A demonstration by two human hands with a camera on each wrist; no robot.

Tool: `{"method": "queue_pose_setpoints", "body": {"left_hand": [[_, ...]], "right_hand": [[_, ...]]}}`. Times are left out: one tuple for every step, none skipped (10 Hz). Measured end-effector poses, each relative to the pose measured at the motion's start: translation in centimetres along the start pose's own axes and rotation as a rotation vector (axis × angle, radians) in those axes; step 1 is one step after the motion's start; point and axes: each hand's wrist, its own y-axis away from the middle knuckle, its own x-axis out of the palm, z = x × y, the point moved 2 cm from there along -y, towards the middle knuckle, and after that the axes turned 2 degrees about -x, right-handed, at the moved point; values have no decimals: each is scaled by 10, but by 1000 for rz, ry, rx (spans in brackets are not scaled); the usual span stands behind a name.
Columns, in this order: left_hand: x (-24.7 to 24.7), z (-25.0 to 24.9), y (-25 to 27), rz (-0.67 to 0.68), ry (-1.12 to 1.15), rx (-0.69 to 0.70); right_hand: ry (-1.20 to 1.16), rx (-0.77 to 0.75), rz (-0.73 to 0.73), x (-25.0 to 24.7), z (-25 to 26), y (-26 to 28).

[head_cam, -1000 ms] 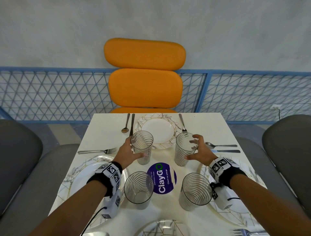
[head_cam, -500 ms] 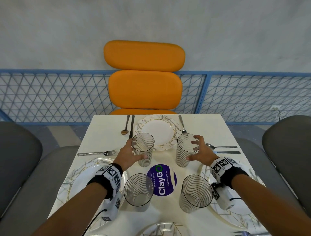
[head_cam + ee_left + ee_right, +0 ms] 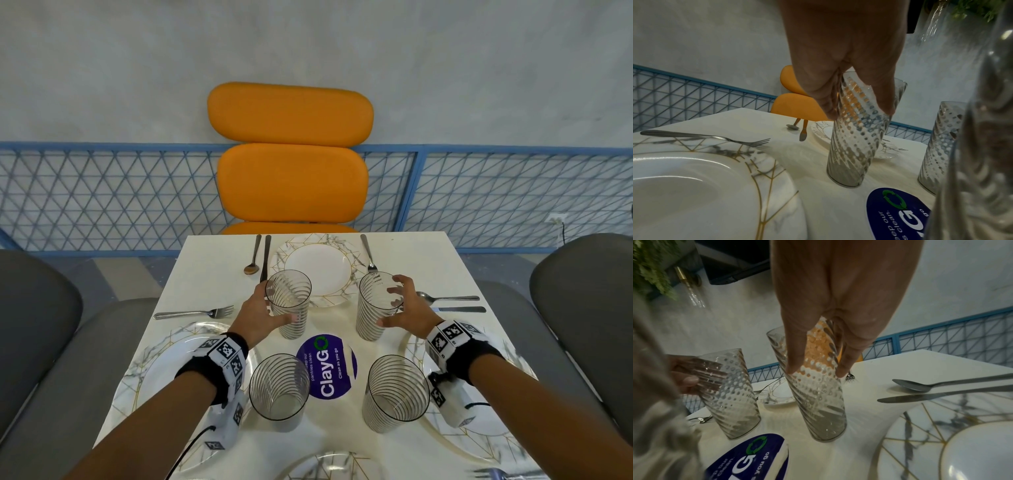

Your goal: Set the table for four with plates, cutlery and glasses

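Four spiral-patterned glasses stand around the table's middle. My left hand grips the far-left glass, thumb in front and fingers behind, as the left wrist view's glass confirms. My right hand is beside the far-right glass with fingers spread and straight; in the right wrist view that glass stands on the table under them. Two near glasses stand free. Marbled plates lie at the far side, left, right and near edge.
A fork lies left, a spoon and knife by the far plate, another fork on its right, and a spoon and knife at right. A blue sticker marks the centre. An orange chair faces me; grey chairs flank the table.
My right hand's fingers have loosened and spread away from the far-right glass. The left hand keeps its hold on the far-left glass, which has hardly moved.
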Motion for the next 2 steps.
{"method": "queue_pose_setpoints", "body": {"left_hand": [[0,-2,1,-1,8,-6],[-2,-5,6,14,36,-19]], "right_hand": [[-1,1,-7,0,-2,-2],[-76,30,7,-3,-5,1]]}}
